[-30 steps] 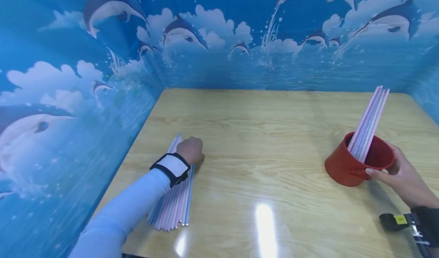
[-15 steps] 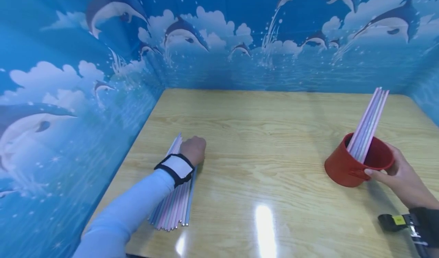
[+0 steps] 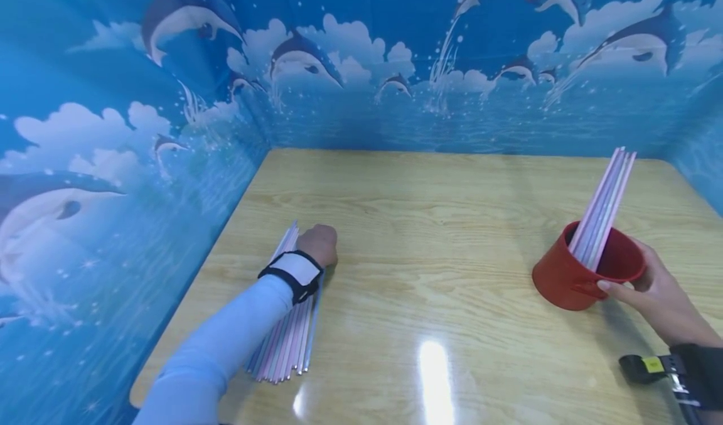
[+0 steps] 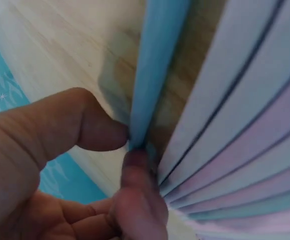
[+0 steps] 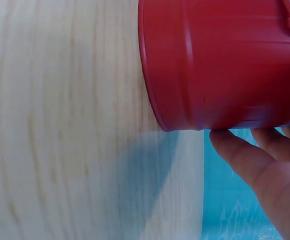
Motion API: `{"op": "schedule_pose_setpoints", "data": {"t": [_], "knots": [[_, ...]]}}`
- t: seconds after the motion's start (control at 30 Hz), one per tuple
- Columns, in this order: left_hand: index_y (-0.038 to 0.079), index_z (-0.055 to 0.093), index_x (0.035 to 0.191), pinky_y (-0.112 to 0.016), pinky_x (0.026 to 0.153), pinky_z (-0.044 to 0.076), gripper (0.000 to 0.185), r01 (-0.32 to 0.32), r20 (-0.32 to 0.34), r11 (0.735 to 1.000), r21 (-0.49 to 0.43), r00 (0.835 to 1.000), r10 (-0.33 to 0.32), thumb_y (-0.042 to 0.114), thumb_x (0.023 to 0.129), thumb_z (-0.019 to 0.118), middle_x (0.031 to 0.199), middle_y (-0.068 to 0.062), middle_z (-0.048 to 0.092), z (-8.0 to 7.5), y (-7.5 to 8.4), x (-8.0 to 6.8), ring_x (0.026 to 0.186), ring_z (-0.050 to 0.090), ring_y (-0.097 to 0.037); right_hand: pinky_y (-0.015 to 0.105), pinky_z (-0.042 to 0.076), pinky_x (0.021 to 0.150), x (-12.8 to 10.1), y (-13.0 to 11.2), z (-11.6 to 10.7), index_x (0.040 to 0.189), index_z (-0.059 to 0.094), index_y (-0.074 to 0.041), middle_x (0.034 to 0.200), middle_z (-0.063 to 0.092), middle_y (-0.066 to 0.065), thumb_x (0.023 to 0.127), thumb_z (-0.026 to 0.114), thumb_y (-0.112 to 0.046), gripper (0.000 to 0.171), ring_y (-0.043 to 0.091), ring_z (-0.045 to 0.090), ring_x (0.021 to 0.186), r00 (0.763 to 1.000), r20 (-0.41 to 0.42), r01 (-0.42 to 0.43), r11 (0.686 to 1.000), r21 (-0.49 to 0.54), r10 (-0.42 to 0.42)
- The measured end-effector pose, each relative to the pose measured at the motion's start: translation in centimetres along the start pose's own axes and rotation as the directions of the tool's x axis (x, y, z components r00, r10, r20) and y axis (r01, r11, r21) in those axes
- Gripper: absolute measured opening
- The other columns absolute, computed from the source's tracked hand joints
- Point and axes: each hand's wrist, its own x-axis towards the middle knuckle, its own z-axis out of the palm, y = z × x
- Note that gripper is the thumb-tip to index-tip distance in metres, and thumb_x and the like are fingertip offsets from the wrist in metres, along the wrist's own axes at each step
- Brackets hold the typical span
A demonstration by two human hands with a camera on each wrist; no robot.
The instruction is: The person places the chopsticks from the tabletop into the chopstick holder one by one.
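Head view: holding on the right, pinching on the left

Blue dolphin-print backdrop (image 3: 350, 114) lines the far and left sides; pale wood-grain tabletop (image 3: 418, 243) under everything.

Glossy red round bucket (image 3: 559, 280), material unclear, on the table's right. Looks tilted, mouth rightward; can't tell if the base sits flat.

Thin pastel pink, lilac and blue sticks (image 3: 282, 349) lie side by side on the table's left. Single-layer spread probably makes one stick easy to isolate.

Upright bundle of similar pink and lilac sticks (image 3: 603, 205) stands in the bucket, well above the rim. Long for the bucket, so top-heavy, I'd guess.

Hence, likely, the right hand (image 3: 658, 293): grips the bucket, thumb in front, fingers at the far side.

Left hand (image 3: 318, 246): at the row, thumb and finger pinching one light-blue stick (image 4: 157, 65), slightly apart from its neighbours.
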Motion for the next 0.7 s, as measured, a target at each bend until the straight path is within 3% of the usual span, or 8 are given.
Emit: {"op": "schedule_pose_setpoints", "data": {"t": [0.2,0.4,0.7], "knots": [[0.007,0.058,0.08,-0.032,0.05,0.044,0.016,-0.005,-0.022,1.0,-0.022,1.0,0.004,0.01,0.066,0.063,0.08,-0.009,0.059,-0.09,0.08,0.05,0.063,0.054,-0.022,-0.001,0.03,0.07,-0.08,-0.23,-0.1,0.134,0.005,-0.028,0.135,0.024,-0.008,0.08,0.055,-0.009,0.076,-0.012,0.028,0.108,1.0,0.01,0.003,1.0,0.013,-0.003],[0.007,0.057,0.078,-0.038,0.061,0.046,0.025,-0.023,-0.046,0.999,-0.047,0.999,0.02,0.021,0.062,0.07,0.081,-0.009,0.056,-0.29,0.15,-0.32,0.068,0.054,-0.024,-0.001,0.031,0.069,0.15,0.23,-0.08,0.134,0.005,-0.028,0.135,0.024,-0.007,0.08,0.055,-0.01,0.076,-0.011,0.03,0.107,1.0,0.008,0.012,1.0,-0.002,-0.012],[0.012,0.046,0.05,-0.023,0.039,0.032,0.039,-0.039,-0.001,0.995,-0.087,0.999,0.039,0.043,0.069,0.061,0.05,0.002,0.044,-0.07,0.3,-0.79,0.044,0.04,-0.012,-0.003,0.027,0.073,-0.24,-0.64,0.01,0.134,0.001,-0.03,0.139,0.016,-0.01,0.082,0.053,-0.015,0.074,-0.009,0.022,0.115,0.999,0.02,-0.045,0.999,-0.013,0.046]]}}
